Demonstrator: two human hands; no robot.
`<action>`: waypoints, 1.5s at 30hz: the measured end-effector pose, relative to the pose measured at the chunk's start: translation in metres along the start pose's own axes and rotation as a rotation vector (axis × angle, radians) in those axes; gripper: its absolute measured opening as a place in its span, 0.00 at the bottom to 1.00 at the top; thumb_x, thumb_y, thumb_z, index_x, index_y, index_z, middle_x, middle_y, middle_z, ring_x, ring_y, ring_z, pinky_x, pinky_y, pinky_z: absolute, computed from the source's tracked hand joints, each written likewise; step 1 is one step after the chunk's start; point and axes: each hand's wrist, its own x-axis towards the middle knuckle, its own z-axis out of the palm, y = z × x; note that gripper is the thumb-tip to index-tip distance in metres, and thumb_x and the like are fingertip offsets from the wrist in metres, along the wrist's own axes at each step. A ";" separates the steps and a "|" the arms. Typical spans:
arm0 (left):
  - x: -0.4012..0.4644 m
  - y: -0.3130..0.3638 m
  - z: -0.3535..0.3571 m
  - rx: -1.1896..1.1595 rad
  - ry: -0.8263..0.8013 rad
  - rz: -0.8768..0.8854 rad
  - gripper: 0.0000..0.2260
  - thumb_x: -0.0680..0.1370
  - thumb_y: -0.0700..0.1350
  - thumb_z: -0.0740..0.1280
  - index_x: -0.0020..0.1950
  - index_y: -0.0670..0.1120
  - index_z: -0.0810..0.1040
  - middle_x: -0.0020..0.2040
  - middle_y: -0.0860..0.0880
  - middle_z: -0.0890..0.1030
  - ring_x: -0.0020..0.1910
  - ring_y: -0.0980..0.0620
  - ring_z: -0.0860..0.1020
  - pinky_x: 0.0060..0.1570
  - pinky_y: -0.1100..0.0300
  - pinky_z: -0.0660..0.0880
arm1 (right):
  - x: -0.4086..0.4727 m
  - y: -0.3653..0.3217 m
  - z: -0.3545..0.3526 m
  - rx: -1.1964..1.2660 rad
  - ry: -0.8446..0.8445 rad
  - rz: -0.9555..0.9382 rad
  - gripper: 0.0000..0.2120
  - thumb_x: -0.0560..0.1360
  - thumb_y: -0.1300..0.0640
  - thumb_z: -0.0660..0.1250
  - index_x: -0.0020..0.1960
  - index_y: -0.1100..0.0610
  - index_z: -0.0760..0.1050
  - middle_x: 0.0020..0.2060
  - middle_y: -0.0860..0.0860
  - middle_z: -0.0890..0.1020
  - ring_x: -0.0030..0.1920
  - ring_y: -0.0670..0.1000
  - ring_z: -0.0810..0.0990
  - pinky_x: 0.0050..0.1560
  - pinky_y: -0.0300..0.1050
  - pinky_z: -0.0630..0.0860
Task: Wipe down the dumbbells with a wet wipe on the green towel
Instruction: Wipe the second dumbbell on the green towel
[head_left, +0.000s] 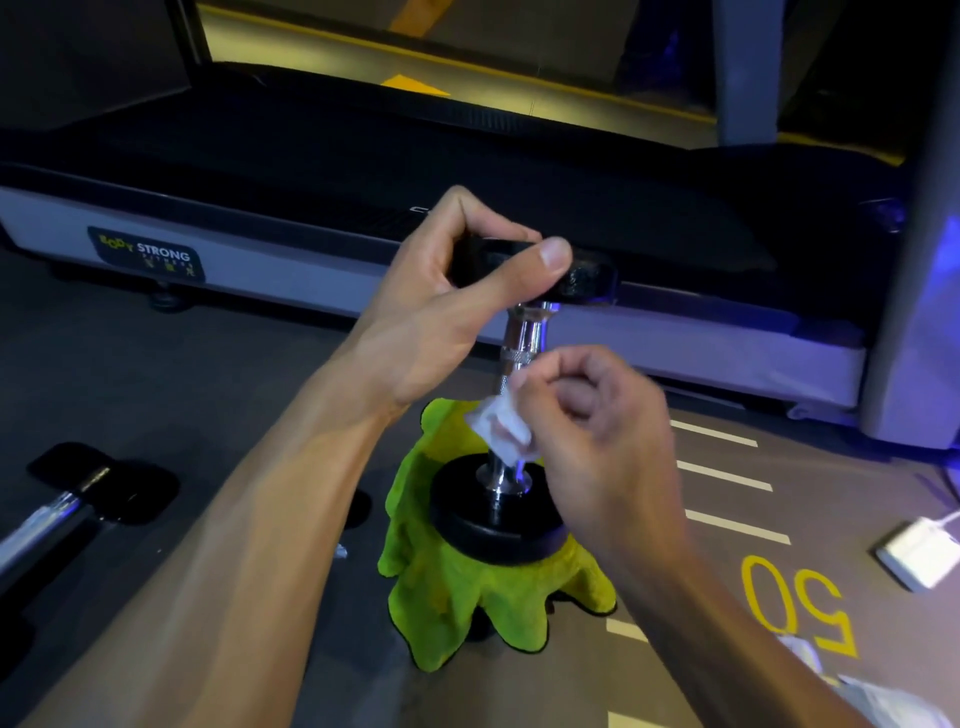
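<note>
The left hand (447, 291) clenches around the top weight of the dumbbell (519, 364), thumb laid along its near edge, holding it upright. The right hand (602, 441) pinches a white wipe (501, 428) against the chrome handle, just below the left grip. The dumbbell's bottom weight stands on the green towel (457, 587), which is bunched on the floor (208, 384) directly under both hands. Left of the grip and well apart lies a second dumbbell (78, 499) on its side. Beyond the grip runs a treadmill (311, 208), its deck close behind the top weight. Right of the right hand, white lines and a yellow "50" (800, 603) mark the floor, and a small white box (919, 556) lies farther right. The right forearm hides part of the towel's right edge.
</note>
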 end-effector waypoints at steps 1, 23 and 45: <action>0.000 0.000 0.000 0.018 0.002 -0.001 0.14 0.72 0.57 0.75 0.50 0.50 0.78 0.58 0.48 0.85 0.57 0.58 0.82 0.60 0.61 0.77 | 0.006 -0.005 0.002 0.016 0.041 -0.027 0.05 0.79 0.56 0.70 0.44 0.54 0.77 0.32 0.55 0.84 0.36 0.62 0.84 0.41 0.65 0.82; 0.000 -0.002 -0.003 0.034 0.041 -0.020 0.15 0.71 0.58 0.75 0.50 0.51 0.78 0.58 0.48 0.86 0.55 0.58 0.82 0.58 0.61 0.77 | 0.013 -0.001 -0.048 -0.208 -0.134 0.194 0.05 0.81 0.62 0.66 0.52 0.55 0.80 0.32 0.52 0.81 0.29 0.49 0.70 0.33 0.42 0.65; -0.006 -0.003 -0.001 0.106 0.143 -0.017 0.22 0.71 0.61 0.76 0.53 0.46 0.78 0.56 0.47 0.86 0.57 0.48 0.84 0.61 0.50 0.80 | 0.005 0.007 0.012 0.056 -0.129 0.538 0.42 0.74 0.22 0.47 0.48 0.53 0.86 0.44 0.56 0.88 0.48 0.58 0.87 0.60 0.61 0.79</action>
